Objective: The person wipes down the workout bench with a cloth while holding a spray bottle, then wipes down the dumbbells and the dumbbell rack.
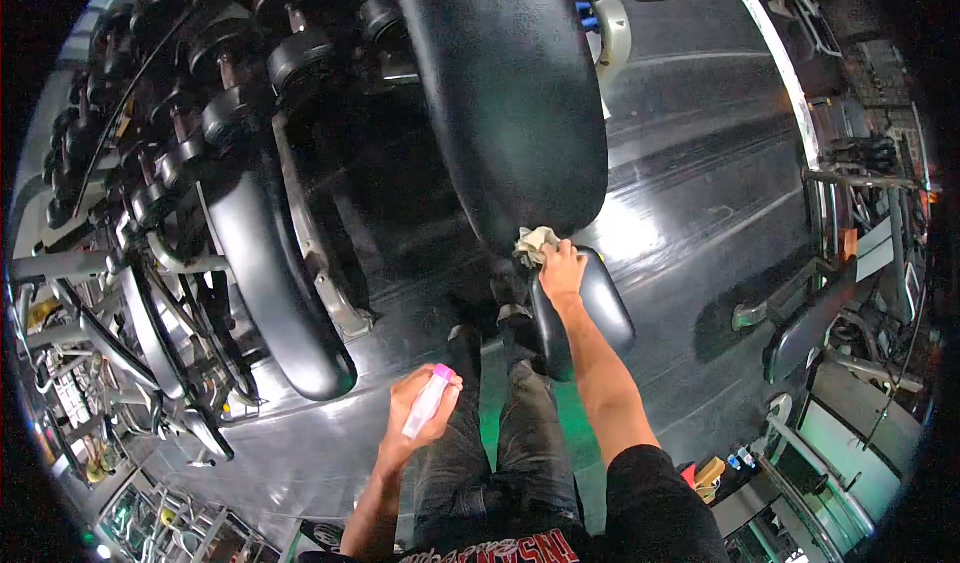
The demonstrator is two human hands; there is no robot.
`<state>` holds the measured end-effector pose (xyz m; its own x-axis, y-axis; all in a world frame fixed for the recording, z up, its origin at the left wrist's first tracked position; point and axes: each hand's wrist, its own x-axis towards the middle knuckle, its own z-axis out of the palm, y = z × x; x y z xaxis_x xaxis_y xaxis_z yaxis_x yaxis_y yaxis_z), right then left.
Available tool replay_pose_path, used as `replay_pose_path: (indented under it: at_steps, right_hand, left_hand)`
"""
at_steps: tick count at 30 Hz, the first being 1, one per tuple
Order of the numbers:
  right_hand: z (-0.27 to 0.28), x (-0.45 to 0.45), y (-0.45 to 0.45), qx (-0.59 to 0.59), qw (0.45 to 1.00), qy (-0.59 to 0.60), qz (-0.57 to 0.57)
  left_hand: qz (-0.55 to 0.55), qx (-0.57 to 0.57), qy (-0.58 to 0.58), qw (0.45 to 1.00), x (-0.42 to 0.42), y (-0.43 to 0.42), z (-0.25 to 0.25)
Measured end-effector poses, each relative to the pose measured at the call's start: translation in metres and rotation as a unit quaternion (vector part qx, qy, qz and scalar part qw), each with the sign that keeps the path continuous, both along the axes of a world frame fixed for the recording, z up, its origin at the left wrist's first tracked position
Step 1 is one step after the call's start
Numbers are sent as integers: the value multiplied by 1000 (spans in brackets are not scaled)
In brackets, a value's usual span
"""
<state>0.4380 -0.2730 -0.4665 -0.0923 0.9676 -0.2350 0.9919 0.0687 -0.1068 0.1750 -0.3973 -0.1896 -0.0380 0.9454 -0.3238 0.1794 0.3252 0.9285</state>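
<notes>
My right hand (563, 271) is closed on a crumpled pale cloth (537, 243), at the gap between the long black bench pad (520, 103) and the smaller black seat pad (598, 308). Lower and to the left, my left hand (422, 408) is wrapped round a small whitish bottle (428, 403) with a pink cap, held over the floor in front of my legs.
Racks of dumbbells (225, 73) stand at the upper left, beside another black bench (265, 273). More gym machines line the right edge, with a dark pad (810, 328) near them. A white line (780, 58) crosses the floor at the upper right.
</notes>
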Motion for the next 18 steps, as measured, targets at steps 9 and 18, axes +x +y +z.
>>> replay_pose_path:
  at_steps: [9, 18]
  right_hand:
    - [77, -18, 86, 126, 802, 548, -202]
    - [49, -78, 61, 212, 946, 234, -73]
  left_hand:
    - [14, -7, -6, 1000, -2, -13, -4]
    - [-1, 13, 7, 1000, 0, -11, -3]
